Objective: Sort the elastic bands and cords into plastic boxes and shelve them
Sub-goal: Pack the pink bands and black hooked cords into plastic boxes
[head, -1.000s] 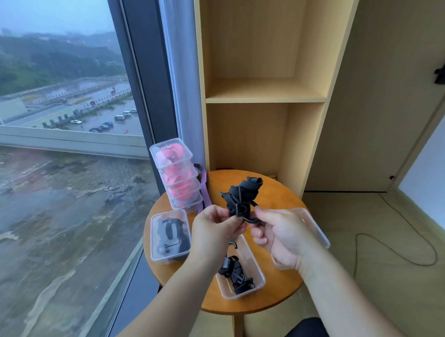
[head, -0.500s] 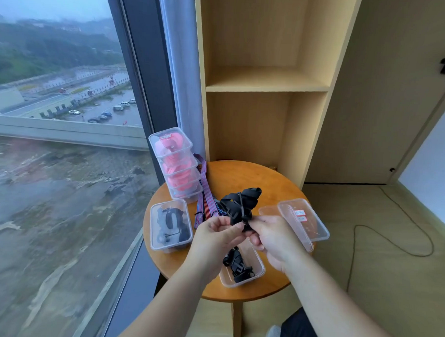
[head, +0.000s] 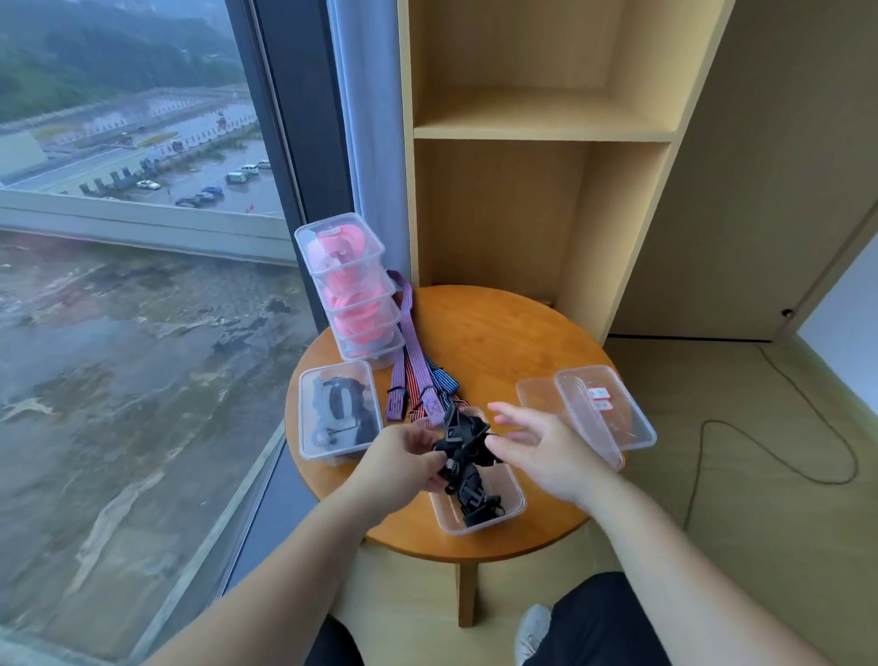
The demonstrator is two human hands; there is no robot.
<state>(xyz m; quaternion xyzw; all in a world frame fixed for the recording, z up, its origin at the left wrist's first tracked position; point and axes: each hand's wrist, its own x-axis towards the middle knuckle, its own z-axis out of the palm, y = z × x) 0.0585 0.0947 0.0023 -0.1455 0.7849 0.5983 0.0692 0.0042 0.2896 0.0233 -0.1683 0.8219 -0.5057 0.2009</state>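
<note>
A small round counter [head: 502, 335] stands between the window and a wooden shelf [head: 537, 120]. The black cords [head: 465, 442] hang just over the open box [head: 517, 510]. I think a loose end may catch the rim and spill out. The left grip [head: 401, 462] pinches the bundle. The right grip [head: 537, 448] is spread beside it, fingers straight.

— Table [head: 507, 330], L side?
— Back L: stack [head: 372, 351] of lidded boxes, pink bands [head: 346, 281] inside. Front L: lidded box [head: 306, 427] w/ black cords [head: 336, 404].
— Middle?
— Striped straps [head: 415, 372], flat, fanned from beside stack toward front.
— Front & R?
— Front edge: open box [head: 512, 504], more cords in it. R: clear tub [head: 619, 421], overlapping flat lid [head: 535, 393].
</note>
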